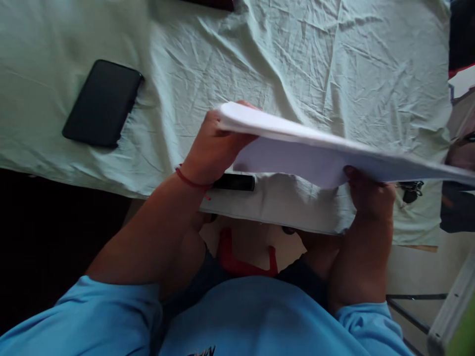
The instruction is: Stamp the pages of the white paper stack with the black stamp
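White paper (297, 154), seen nearly edge-on and with a curled upper edge, is held up above the cloth-covered table. My left hand (218, 143), with a red string round the wrist, grips its left end between thumb and fingers. At the lower edge, right of the middle, my right hand (369, 193) pinches the paper, its thumb on the near face and its fingers hidden. Whether this is one folded sheet or several, I cannot tell. Under my left wrist lies a small black oblong object (235, 182), partly covered.
A black tablet-like case (103, 104) lies at the left on the wrinkled pale green cloth (304, 59). Keys (410, 191) rest just right of my right hand. A dark red object (215, 4) shows at the far edge of view. A metal frame (452, 301) stands at lower right.
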`<state>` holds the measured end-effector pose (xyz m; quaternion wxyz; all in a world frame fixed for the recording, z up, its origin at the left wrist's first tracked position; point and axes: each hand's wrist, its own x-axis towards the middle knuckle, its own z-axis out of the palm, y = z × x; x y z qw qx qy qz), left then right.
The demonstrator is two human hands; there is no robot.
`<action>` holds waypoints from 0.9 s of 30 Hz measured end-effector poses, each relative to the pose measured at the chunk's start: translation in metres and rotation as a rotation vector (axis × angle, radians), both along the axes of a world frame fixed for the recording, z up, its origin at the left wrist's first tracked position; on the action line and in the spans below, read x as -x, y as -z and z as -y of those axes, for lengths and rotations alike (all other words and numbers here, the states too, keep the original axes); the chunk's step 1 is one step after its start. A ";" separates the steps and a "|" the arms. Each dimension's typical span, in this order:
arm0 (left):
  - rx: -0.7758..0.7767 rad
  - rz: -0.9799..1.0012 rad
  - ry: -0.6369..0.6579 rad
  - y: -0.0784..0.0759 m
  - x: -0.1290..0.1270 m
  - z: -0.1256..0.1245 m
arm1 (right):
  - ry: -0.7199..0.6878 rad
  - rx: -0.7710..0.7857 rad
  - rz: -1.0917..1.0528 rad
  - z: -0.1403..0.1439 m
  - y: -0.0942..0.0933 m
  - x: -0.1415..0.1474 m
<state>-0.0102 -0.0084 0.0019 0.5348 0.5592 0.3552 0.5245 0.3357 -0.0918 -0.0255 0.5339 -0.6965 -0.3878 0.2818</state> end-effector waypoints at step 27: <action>0.274 -0.466 0.133 0.017 0.009 -0.006 | 0.106 0.140 -0.269 0.009 -0.019 -0.009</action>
